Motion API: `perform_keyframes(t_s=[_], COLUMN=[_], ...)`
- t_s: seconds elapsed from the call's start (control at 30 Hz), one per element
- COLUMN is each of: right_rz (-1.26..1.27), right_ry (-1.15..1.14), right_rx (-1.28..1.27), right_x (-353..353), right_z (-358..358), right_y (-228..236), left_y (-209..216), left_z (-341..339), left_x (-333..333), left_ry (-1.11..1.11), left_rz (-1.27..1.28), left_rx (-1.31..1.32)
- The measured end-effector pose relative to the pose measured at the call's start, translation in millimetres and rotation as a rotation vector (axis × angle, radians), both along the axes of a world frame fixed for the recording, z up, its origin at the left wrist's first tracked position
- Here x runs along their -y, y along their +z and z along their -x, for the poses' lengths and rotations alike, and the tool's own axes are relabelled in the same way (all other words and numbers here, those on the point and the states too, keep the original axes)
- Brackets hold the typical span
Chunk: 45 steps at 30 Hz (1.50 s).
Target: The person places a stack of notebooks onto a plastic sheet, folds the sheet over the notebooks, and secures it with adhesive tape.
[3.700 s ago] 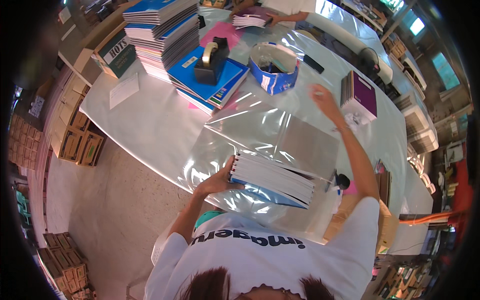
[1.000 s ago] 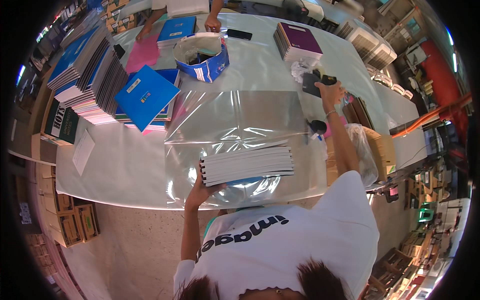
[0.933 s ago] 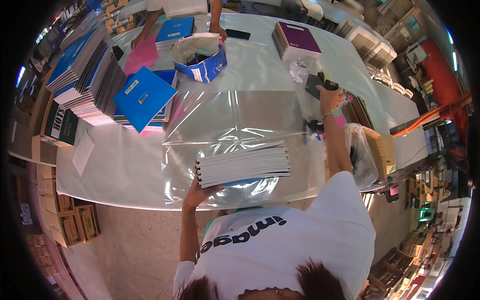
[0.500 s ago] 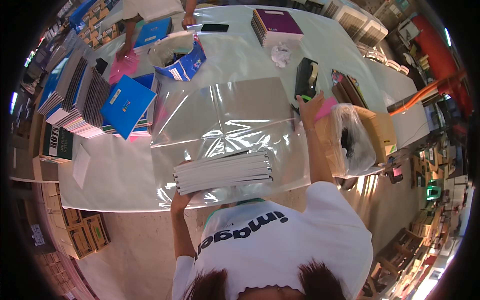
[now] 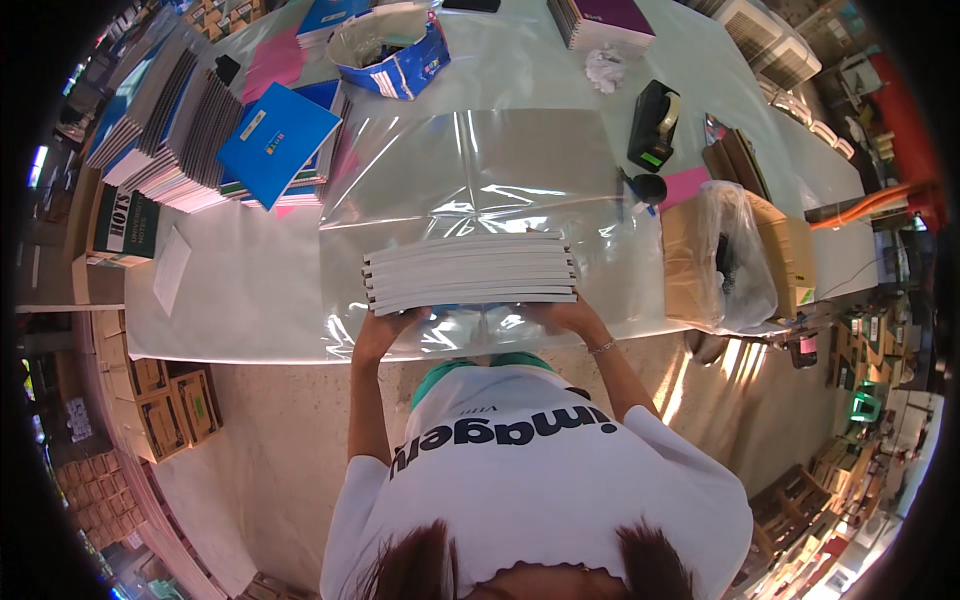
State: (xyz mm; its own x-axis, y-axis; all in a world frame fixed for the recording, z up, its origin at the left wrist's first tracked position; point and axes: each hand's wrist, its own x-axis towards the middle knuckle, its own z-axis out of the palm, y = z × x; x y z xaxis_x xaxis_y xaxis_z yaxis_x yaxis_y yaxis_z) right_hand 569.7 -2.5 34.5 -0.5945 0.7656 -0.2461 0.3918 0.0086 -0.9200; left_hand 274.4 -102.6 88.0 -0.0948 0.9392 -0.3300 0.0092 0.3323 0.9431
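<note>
white page edges face up on the stack (image 5: pixel 470 270) between the hands, its long axis running left to right, nearly level, from the left hand (image 5: pixel 380 332) to the right hand (image 5: pixel 574 316). blue cover shows on the side nearest the body. both hands are closed around it, one at each near corner, fingers partly hidden beneath, so how far they spread i cannot tell. one clear sheet (image 5: pixel 560 160) lies under the stack and beyond both hands. beyond the right hand: one black dispenser (image 5: pixel 645 140), one black roll (image 5: pixel 649 188), one paper wad (image 5: pixel 605 70); to its right, one carton (image 5: pixel 690 260). beyond the left hand: one blue tub (image 5: pixel 415 78), one tilted blue notebook (image 5: pixel 280 140). the books in the stack are too tight to count surely.
</note>
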Motion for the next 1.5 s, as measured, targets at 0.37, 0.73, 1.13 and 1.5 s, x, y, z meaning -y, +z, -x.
perform_keyframes(t_s=[0.37, 0.73, 1.13, 1.5], right_rz=[0.015, -0.458, 0.335, 0.539], right_ry=[-0.169, -0.034, -0.281, -0.429], right_rx=[-0.272, -0.096, -0.297, -0.365], right_x=[16, 9, -54, -79], right_z=[8, 1, 10, 22], right_y=[8, 25, 59, 33], left_y=[-13, -31, 16, -8], left_z=[7, 15, 9, 5], left_x=[19, 13, -76, -126], left_ry=[-0.178, -0.141, 0.022, -0.02], left_rz=[-0.186, -0.141, 0.016, 0.16], left_rx=[-0.335, -0.208, 0.18, 0.277])
